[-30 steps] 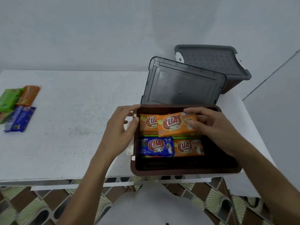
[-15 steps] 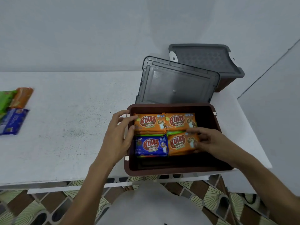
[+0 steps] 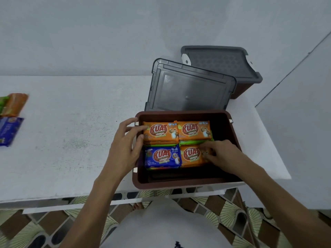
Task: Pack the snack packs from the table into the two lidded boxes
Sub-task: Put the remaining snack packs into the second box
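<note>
An open brown box point(image 3: 179, 183) sits at the table's front edge. Inside lie two orange snack packs at the back point(image 3: 161, 131) point(image 3: 194, 130), a blue pack point(image 3: 162, 156) at front left and another orange pack point(image 3: 190, 154) at front right, with green packs underneath. My left hand point(image 3: 123, 149) rests on the box's left rim, its fingers and thumb touching the back-left orange pack. My right hand point(image 3: 222, 156) reaches into the box, and its fingers curl round the right end of the front-right orange pack. The near strip of the box holds no packs.
The box's grey lid point(image 3: 189, 90) leans behind it. A second box point(image 3: 218, 61) with its grey lid on stands at the back right by the wall. An orange pack point(image 3: 16, 104), a blue pack point(image 3: 9, 129) and a green pack point(image 3: 2, 102) lie at the table's far left.
My right hand laid the orange pack it held at the back right of the box, then moved forward to the front-right orange pack. My left hand stayed at the left rim.
</note>
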The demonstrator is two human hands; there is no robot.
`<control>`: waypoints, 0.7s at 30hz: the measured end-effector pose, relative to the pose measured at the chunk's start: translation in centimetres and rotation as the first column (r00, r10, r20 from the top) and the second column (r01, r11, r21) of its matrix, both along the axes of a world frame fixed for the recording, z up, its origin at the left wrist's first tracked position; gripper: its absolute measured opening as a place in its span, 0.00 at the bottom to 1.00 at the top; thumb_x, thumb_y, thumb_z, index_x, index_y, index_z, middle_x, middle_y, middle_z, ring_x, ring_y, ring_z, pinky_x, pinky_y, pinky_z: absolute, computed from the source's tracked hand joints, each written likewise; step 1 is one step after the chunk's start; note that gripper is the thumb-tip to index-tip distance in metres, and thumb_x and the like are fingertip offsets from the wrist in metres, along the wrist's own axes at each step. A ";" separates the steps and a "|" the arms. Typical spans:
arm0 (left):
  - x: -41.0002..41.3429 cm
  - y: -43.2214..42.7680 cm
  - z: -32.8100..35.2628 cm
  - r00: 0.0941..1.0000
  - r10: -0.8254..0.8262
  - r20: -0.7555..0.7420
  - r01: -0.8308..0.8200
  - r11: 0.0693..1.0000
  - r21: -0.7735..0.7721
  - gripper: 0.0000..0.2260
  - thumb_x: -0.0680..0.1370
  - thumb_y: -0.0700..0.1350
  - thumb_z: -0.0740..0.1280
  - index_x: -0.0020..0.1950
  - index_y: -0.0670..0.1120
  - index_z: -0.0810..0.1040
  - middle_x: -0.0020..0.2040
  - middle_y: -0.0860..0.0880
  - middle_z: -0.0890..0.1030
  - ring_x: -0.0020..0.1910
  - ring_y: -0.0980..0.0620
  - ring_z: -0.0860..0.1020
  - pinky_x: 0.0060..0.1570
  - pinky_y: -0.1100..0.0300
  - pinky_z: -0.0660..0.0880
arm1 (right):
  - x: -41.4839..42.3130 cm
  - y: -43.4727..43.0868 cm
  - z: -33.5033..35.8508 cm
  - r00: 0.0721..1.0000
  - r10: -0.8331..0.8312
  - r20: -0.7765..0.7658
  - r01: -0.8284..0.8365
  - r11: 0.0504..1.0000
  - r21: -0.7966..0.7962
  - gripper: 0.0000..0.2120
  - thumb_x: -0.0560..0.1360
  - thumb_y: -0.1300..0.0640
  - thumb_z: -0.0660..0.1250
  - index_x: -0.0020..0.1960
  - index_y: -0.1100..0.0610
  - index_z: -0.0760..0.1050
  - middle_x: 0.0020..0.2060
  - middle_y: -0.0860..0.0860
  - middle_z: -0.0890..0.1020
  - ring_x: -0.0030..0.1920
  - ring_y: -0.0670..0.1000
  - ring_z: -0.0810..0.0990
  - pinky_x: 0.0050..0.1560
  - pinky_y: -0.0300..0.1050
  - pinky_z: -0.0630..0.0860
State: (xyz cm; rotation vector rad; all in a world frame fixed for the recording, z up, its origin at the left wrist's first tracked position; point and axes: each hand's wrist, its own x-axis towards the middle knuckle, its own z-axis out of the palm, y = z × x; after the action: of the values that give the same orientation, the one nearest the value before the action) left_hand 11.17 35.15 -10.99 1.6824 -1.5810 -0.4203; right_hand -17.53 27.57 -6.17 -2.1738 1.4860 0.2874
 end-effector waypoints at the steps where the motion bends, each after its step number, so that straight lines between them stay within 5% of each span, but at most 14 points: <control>1: 0.0 0.0 -0.1 1.000 0.002 -0.003 -0.002 1.000 0.000 0.15 0.81 0.52 0.59 0.63 0.49 0.77 0.72 0.49 0.66 0.64 0.52 0.72 0.51 0.69 0.70 | 0.0 -0.1 0.4 1.000 0.005 0.003 -0.005 1.000 0.006 0.19 0.79 0.49 0.63 0.69 0.46 0.71 0.62 0.52 0.78 0.56 0.53 0.80 0.58 0.50 0.78; 6: 0.1 0.1 -0.2 1.000 -0.001 0.002 0.001 1.000 -0.003 0.17 0.81 0.54 0.58 0.64 0.49 0.77 0.73 0.50 0.66 0.64 0.54 0.72 0.53 0.68 0.71 | 1.3 0.2 2.0 0.999 0.032 -0.026 -0.034 0.998 -0.051 0.21 0.78 0.42 0.61 0.70 0.42 0.67 0.62 0.52 0.78 0.54 0.52 0.81 0.55 0.50 0.80; 13: 3.5 2.0 0.6 0.994 -0.096 0.058 0.094 0.995 0.036 0.17 0.81 0.57 0.57 0.68 0.56 0.73 0.71 0.58 0.67 0.64 0.63 0.70 0.55 0.70 0.70 | 8.8 0.1 5.5 0.974 0.135 0.182 -0.098 0.976 -0.195 0.20 0.78 0.42 0.61 0.69 0.43 0.68 0.54 0.46 0.82 0.45 0.43 0.81 0.48 0.46 0.81; 18: 12.1 5.4 0.4 0.987 0.132 0.096 -0.143 0.983 0.115 0.14 0.81 0.52 0.61 0.66 0.55 0.75 0.61 0.58 0.77 0.54 0.62 0.76 0.47 0.68 0.70 | 18.3 -1.2 6.2 0.910 0.253 0.329 -0.147 0.938 -0.314 0.15 0.78 0.45 0.63 0.63 0.45 0.74 0.47 0.45 0.83 0.42 0.46 0.81 0.49 0.48 0.81; 21: 18.3 7.6 -0.2 0.929 0.337 0.155 -0.358 0.923 0.137 0.14 0.80 0.50 0.64 0.65 0.52 0.77 0.60 0.53 0.78 0.55 0.56 0.78 0.45 0.63 0.71 | 25.2 -1.9 5.1 0.844 0.367 0.392 -0.234 0.909 -0.345 0.15 0.78 0.45 0.63 0.64 0.47 0.74 0.51 0.48 0.83 0.47 0.48 0.81 0.50 0.51 0.80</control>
State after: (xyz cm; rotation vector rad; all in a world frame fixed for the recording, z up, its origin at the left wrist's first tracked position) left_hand 29.45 42.75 -11.20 2.1079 -1.3226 -0.2667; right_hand 7.70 25.72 -1.07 -2.4837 0.9631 -0.3392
